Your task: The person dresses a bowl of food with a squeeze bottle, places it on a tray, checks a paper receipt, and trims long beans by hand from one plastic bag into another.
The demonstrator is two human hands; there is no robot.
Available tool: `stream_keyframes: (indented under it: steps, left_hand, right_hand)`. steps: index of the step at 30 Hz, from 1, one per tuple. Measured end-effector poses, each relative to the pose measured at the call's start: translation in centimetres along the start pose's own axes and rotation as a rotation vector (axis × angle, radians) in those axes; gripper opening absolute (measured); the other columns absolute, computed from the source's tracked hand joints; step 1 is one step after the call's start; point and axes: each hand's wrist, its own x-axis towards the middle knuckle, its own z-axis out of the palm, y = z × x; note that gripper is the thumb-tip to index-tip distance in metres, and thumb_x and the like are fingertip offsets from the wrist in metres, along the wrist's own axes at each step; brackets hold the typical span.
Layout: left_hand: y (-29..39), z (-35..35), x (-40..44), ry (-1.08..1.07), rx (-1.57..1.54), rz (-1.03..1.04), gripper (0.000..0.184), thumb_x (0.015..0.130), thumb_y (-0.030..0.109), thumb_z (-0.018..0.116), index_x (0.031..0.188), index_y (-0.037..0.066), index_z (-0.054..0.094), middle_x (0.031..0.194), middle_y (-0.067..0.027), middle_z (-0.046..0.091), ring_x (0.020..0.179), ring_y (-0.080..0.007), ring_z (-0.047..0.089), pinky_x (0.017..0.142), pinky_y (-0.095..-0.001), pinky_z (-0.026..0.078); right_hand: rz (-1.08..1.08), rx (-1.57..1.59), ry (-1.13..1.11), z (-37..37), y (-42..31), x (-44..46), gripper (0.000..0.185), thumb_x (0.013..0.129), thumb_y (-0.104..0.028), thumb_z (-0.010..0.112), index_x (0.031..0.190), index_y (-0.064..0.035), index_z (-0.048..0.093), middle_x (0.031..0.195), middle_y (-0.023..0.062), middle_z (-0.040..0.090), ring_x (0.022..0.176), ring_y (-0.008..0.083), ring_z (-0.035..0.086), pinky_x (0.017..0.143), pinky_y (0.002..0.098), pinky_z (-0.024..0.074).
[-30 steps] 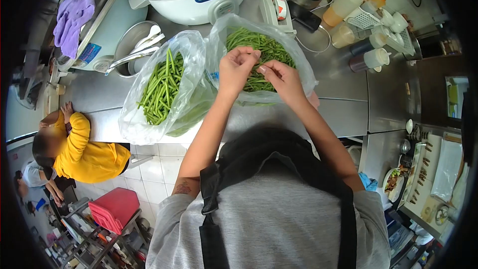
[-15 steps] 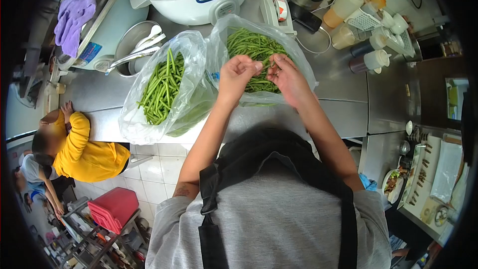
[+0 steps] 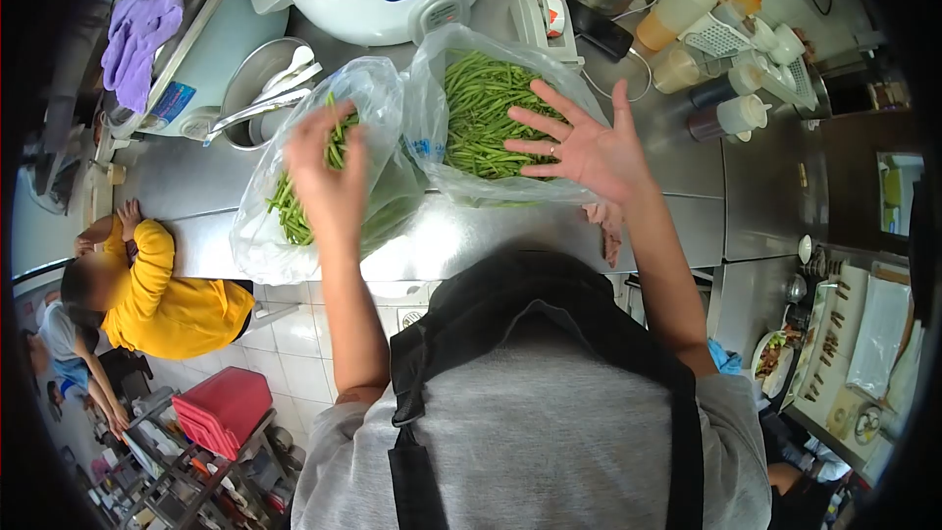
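My right hand, with a ring on one finger, is spread wide, palm up, over the right clear plastic bag. That bag is full of thin green beans. My left hand is over the left plastic bag, blurred by motion, its thumb apart from its fingers; nothing shows in its grasp. Below and beside it lie more green beans, which it partly covers.
Behind the bags stand a white rice cooker, a metal pot with utensils, and a small white device. Sauce bottles line the back right of the steel counter. A person in yellow leans at the left.
My hands were close together, pinching a bean over the right bag. My left hand has moved left to the other bag, while my right hand has opened and spread its fingers.
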Motion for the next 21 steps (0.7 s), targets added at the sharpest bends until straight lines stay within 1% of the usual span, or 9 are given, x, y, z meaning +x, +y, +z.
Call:
stream_keyframes:
  steps: [1, 2, 3, 5, 8, 9, 15, 18, 21]
  left_hand:
    - [1.6, 1.3, -0.6, -0.128, -0.219, -0.007, 0.032, 0.079, 0.01, 0.071, 0.111, 0.008, 0.069, 0.11, -0.0128, 0.064, 0.109, -0.029, 0.056, 0.098, -0.0394, 0.041]
    - [3.9, 2.4, -0.9, -0.272, -0.282, 0.009, 0.031, 0.079, 0.01, 0.07, 0.11, 0.007, 0.069, 0.109, -0.0128, 0.064, 0.11, -0.0287, 0.055, 0.097, -0.0389, 0.042]
    - [4.7, 4.4, -1.6, -0.343, -0.37, 0.036, 0.035, 0.076, 0.017, 0.072, 0.11, 0.008, 0.069, 0.108, -0.0126, 0.064, 0.108, -0.0291, 0.056, 0.099, -0.0404, 0.038]
    - [6.0, 7.4, -2.0, -0.387, -0.241, 0.193, 0.036, 0.072, 0.024, 0.074, 0.104, 0.009, 0.071, 0.108, -0.0115, 0.064, 0.106, -0.03, 0.056, 0.1, -0.0428, 0.035]
    - [5.9, 10.6, -1.2, -0.583, -0.419, 0.236, 0.033, 0.069, 0.028, 0.075, 0.097, 0.01, 0.073, 0.103, -0.0096, 0.065, 0.102, -0.0288, 0.056, 0.098, -0.0431, 0.032]
    - [6.1, 11.0, -0.7, -0.615, -0.442, 0.223, 0.027, 0.069, 0.028, 0.075, 0.088, 0.009, 0.073, 0.095, -0.0076, 0.065, 0.097, -0.0268, 0.058, 0.095, -0.0416, 0.034]
    - [6.7, 11.5, 0.3, -0.774, -0.435, 0.182, 0.027, 0.071, 0.03, 0.075, 0.084, 0.007, 0.072, 0.088, -0.0071, 0.066, 0.091, -0.0257, 0.059, 0.093, -0.0407, 0.033]
    - [6.3, 11.8, 0.6, -0.95, -0.501, 0.067, 0.026, 0.081, 0.017, 0.073, 0.098, -0.001, 0.07, 0.099, -0.0111, 0.068, 0.09, -0.0183, 0.065, 0.084, -0.0357, 0.052]
    - [5.3, 12.4, 0.3, -0.937, -0.628, 0.077, 0.025, 0.085, 0.011, 0.071, 0.103, -0.006, 0.067, 0.1, -0.0098, 0.069, 0.089, -0.0131, 0.065, 0.073, -0.0307, 0.057]
  right_hand:
    - [0.01, 0.083, -0.053, 0.3, 0.2, -0.1, 0.1, 0.08, -0.088, 0.014, 0.155, -0.0216, 0.017, 0.156, 0.0194, 0.026, 0.135, 0.0458, 0.036, 0.109, 0.06, 0.0277]
    - [0.02, 0.165, -0.107, 0.5, 0.2, 0.0, 0.102, 0.079, -0.089, 0.014, 0.156, -0.0227, 0.016, 0.156, 0.0194, 0.025, 0.136, 0.0465, 0.035, 0.109, 0.0608, 0.0269]
    - [0.011, 0.161, -0.134, 0.6, 0.2, 0.1, 0.102, 0.078, -0.089, 0.014, 0.156, -0.0233, 0.014, 0.157, 0.0194, 0.024, 0.136, 0.0467, 0.034, 0.109, 0.0607, 0.0266]
    - [-0.014, 0.154, -0.18, 0.6, 0.3, 0.1, 0.104, 0.076, -0.091, 0.014, 0.156, -0.0245, 0.01, 0.157, 0.0195, 0.023, 0.136, 0.0472, 0.033, 0.109, 0.0604, 0.0259]
    - [-0.019, 0.108, -0.149, 0.5, 0.0, 0.3, 0.105, 0.074, -0.092, 0.013, 0.156, -0.0267, 0.009, 0.157, 0.0179, 0.025, 0.136, 0.0454, 0.035, 0.108, 0.0604, 0.0263]
    - [-0.025, 0.114, -0.147, 0.4, -0.1, 0.3, 0.106, 0.074, -0.093, 0.012, 0.156, -0.0268, 0.009, 0.157, 0.018, 0.025, 0.136, 0.0449, 0.034, 0.108, 0.0607, 0.0265]
    - [-0.067, 0.194, -0.187, 0.0, -0.3, -0.2, 0.106, 0.073, -0.093, 0.012, 0.156, -0.0284, 0.004, 0.158, 0.019, 0.019, 0.137, 0.0445, 0.033, 0.109, 0.0647, 0.0234]
    - [-0.06, 0.219, -0.228, -0.2, -0.1, -0.1, 0.108, 0.072, -0.094, 0.012, 0.156, -0.0277, 0.005, 0.158, 0.019, 0.02, 0.139, 0.0439, 0.031, 0.108, 0.0667, 0.0233]
    - [-0.054, 0.225, -0.273, -0.6, 0.2, 0.0, 0.109, 0.071, -0.094, 0.011, 0.156, -0.0264, 0.009, 0.158, 0.0189, 0.022, 0.141, 0.0426, 0.027, 0.108, 0.067, 0.0225]
